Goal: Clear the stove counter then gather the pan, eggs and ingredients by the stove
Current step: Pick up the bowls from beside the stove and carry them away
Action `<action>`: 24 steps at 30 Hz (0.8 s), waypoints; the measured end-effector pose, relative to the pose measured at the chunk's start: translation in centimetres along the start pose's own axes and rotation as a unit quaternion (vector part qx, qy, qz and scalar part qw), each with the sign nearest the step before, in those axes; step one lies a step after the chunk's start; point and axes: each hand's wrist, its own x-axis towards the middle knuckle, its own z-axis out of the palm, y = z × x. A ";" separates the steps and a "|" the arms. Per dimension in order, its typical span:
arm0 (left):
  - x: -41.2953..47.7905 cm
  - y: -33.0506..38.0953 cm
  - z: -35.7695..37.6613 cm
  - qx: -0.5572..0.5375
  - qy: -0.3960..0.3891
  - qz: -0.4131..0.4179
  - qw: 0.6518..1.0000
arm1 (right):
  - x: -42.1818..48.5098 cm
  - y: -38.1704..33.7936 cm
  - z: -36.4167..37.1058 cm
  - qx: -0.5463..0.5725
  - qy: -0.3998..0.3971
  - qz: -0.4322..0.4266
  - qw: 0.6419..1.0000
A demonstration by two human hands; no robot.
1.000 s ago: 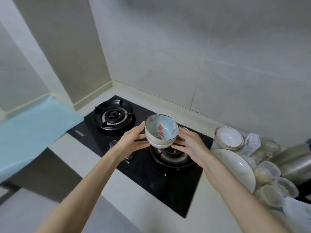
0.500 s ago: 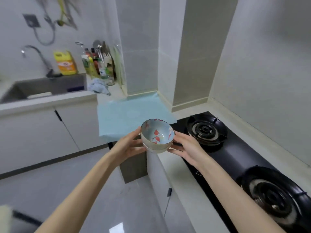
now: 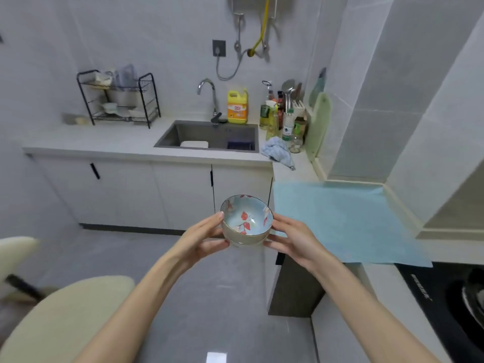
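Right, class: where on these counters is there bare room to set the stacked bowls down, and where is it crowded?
Free for the stacked bowls: the counter between dish rack and sink, and the blue mat between corner wall and stove. Crowded: right of the sink, bottles and a cloth.

I can't see under the bowl [image 3: 246,223]: the left hand [image 3: 203,239] and right hand [image 3: 293,242] cover its base, so I can't tell whether a second one sits beneath. The stove [image 3: 440,307] runs off the right edge, its burner [image 3: 472,299] mostly cut. Labels on the bottles [image 3: 286,119] by the sink [image 3: 209,132] are too small to read; the rack [image 3: 151,99] contents blur.
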 end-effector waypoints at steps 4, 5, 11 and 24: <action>0.9 0.9 -6.4 -0.046 0.067 0.033 0.996 | 6.1 -0.2 5.7 -0.013 -0.055 0.016 0.998; 1.4 1.1 -8.0 -0.055 0.086 0.039 0.994 | 7.8 -0.1 7.2 -0.014 -0.067 0.021 0.997; 5.3 3.0 -16.0 -0.115 0.187 0.051 0.974 | 18.0 -0.1 13.9 -0.032 -0.127 0.046 0.990; 18.0 13.3 -33.4 -0.183 0.326 0.071 0.925 | 42.5 -6.1 29.9 -0.085 -0.247 0.081 0.962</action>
